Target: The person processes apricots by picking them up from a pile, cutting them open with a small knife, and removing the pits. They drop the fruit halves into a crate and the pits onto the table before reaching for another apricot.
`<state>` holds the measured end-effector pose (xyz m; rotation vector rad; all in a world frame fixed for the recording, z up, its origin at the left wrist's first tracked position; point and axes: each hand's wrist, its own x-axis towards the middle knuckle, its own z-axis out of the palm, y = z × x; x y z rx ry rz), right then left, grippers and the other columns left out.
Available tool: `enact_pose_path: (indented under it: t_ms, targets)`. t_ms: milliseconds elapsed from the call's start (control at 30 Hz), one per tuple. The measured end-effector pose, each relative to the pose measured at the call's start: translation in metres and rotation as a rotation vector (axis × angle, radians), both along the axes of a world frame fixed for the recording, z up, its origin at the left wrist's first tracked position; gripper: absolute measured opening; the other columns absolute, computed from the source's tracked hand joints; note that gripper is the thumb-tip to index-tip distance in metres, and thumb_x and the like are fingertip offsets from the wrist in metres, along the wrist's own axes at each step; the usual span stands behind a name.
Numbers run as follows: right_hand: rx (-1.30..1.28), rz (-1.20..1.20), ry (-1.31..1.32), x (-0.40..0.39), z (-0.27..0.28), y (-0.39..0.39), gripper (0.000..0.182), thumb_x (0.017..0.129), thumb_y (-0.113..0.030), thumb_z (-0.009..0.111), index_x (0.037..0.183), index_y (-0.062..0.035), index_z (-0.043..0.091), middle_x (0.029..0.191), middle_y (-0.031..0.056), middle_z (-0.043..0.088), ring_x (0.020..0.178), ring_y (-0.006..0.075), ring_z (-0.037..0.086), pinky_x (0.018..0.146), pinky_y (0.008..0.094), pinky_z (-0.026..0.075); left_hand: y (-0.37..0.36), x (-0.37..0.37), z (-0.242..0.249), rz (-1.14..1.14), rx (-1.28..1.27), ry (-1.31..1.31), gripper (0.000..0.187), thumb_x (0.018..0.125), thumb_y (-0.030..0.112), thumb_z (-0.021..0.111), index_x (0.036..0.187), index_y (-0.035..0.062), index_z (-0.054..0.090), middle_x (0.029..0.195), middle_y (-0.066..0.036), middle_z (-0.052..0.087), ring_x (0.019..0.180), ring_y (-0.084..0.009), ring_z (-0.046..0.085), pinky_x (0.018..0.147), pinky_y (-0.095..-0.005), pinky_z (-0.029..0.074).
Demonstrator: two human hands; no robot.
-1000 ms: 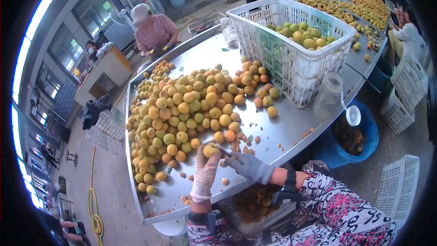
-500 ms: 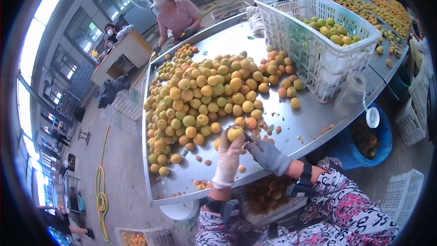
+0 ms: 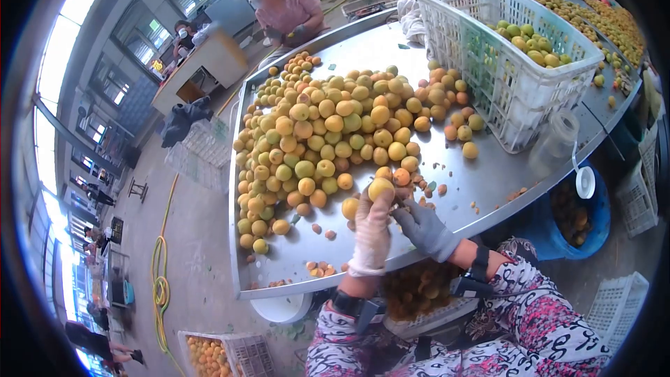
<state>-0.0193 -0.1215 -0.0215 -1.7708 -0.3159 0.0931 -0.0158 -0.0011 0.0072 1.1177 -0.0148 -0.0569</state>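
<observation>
The left hand [image 3: 371, 234], in a pale glove, grasps one yellow apricot [image 3: 380, 188] with the fingertips, above the steel table [image 3: 460, 182]. The right hand [image 3: 424, 227], in a grey glove, is closed and pressed against the fruit at its 3 o'clock; whether it holds a tool cannot be told. The fruit could slip and roll, because the grip is only at the tips. The big pile of apricots [image 3: 328, 133] lies close at 11 o'clock. The table edge is near at 6 o'clock. Open room stays at 2 o'clock, before the white crate [image 3: 516, 91].
</observation>
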Motion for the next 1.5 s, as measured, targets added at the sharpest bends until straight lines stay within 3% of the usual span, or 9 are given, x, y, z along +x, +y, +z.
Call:
enact_pose_path:
  t_ms: [167, 333, 533, 867, 1033, 1100, 1167, 1233, 1500]
  targets:
    - [-0.088, -0.078, -0.042, 0.003, -0.011, -0.002, 0.035, 0.095, -0.036, 0.046, 0.108, -0.004, 0.055, 0.085, 0.0205, 0.064, 0.082, 0.0387, 0.062, 0.07, 0.0431, 0.049, -0.007, 0.007, -0.007, -0.027, -0.108, 0.073, 0.05, 0.092, 0.04, 0.057, 0.12, 0.0, 0.05, 0.1, -0.01, 0.064, 0.096, -0.0168, 0.058, 0.085, -0.0289, 0.046]
    - [-0.119, 0.058, -0.033, 0.015, -0.003, -0.018, 0.044, 0.096, -0.038, 0.045, 0.123, -0.0044, 0.048, 0.082, 0.0177, 0.066, 0.079, 0.0346, 0.065, 0.067, 0.0413, 0.05, 0.011, 0.013, 0.002, -0.11, 0.028, 0.005, 0.044, 0.09, 0.016, 0.057, 0.127, -0.002, 0.044, 0.107, -0.011, 0.062, 0.102, -0.0187, 0.057, 0.094, -0.0299, 0.042]
    - [-0.069, -0.103, -0.14, -0.002, -0.01, 0.007, 0.042, 0.095, -0.038, 0.047, 0.118, -0.0024, 0.049, 0.08, 0.0203, 0.065, 0.079, 0.0379, 0.063, 0.068, 0.043, 0.05, -0.009, 0.01, -0.013, -0.011, -0.371, 0.135, 0.054, 0.092, 0.039, 0.057, 0.12, -0.0058, 0.048, 0.092, -0.012, 0.065, 0.096, -0.0223, 0.06, 0.089, -0.0333, 0.045]
    - [-0.046, 0.031, 0.016, 0.007, -0.006, -0.008, 0.039, 0.094, -0.036, 0.05, 0.111, -0.001, 0.054, 0.079, 0.0209, 0.065, 0.079, 0.0384, 0.063, 0.066, 0.042, 0.05, 0.017, 0.013, 0.001, -0.016, 0.004, -0.084, 0.04, 0.088, 0.024, 0.061, 0.12, 0.0019, 0.051, 0.114, -0.006, 0.057, 0.104, -0.0153, 0.054, 0.094, -0.0291, 0.04]
    - [0.037, -0.178, -0.108, -0.005, -0.011, 0.01, 0.041, 0.095, -0.034, 0.049, 0.121, -0.0022, 0.05, 0.073, 0.0183, 0.062, 0.071, 0.0334, 0.063, 0.063, 0.0393, 0.049, 0.001, 0.016, -0.022, -0.018, -0.373, 0.139, 0.043, 0.09, 0.033, 0.061, 0.114, -0.0013, 0.054, 0.096, -0.011, 0.062, 0.087, -0.0185, 0.059, 0.083, -0.0302, 0.046]
    - [0.0, -0.173, -0.103, -0.001, -0.01, 0.007, 0.042, 0.096, -0.032, 0.047, 0.125, -0.0018, 0.049, 0.07, 0.0148, 0.061, 0.065, 0.0273, 0.063, 0.06, 0.0345, 0.048, 0.0, 0.014, -0.011, -0.041, -0.224, 0.099, 0.043, 0.091, 0.035, 0.06, 0.114, -0.0004, 0.055, 0.098, -0.009, 0.061, 0.089, -0.0168, 0.058, 0.084, -0.0296, 0.046]
    - [-0.071, -0.131, -0.024, 0.005, -0.011, 0.0, 0.038, 0.094, -0.036, 0.05, 0.116, -0.0048, 0.049, 0.074, 0.0201, 0.063, 0.073, 0.041, 0.061, 0.064, 0.0463, 0.049, 0.002, 0.013, -0.007, 0.017, -0.075, 0.053, 0.042, 0.091, 0.035, 0.059, 0.113, -0.0001, 0.055, 0.1, -0.008, 0.06, 0.09, -0.0155, 0.057, 0.084, -0.0289, 0.046]
    - [-0.14, -0.113, -0.024, 0.008, -0.007, -0.003, 0.037, 0.094, -0.036, 0.05, 0.113, -0.0047, 0.049, 0.073, 0.02, 0.063, 0.072, 0.0409, 0.061, 0.062, 0.047, 0.049, 0.002, 0.012, -0.001, 0.125, 0.138, 0.004, 0.038, 0.092, 0.031, 0.058, 0.114, -0.0001, 0.054, 0.102, -0.005, 0.058, 0.093, -0.012, 0.055, 0.085, -0.0267, 0.044]
    - [-0.127, -0.139, -0.085, 0.003, -0.02, 0.011, 0.036, 0.095, -0.038, 0.048, 0.105, -0.0033, 0.05, 0.073, 0.0199, 0.063, 0.072, 0.04, 0.061, 0.061, 0.0462, 0.048, -0.003, 0.011, -0.01, 0.223, 0.193, 0.042, 0.042, 0.088, 0.036, 0.059, 0.111, 0.001, 0.053, 0.095, -0.004, 0.057, 0.083, -0.0092, 0.052, 0.069, -0.0222, 0.042]
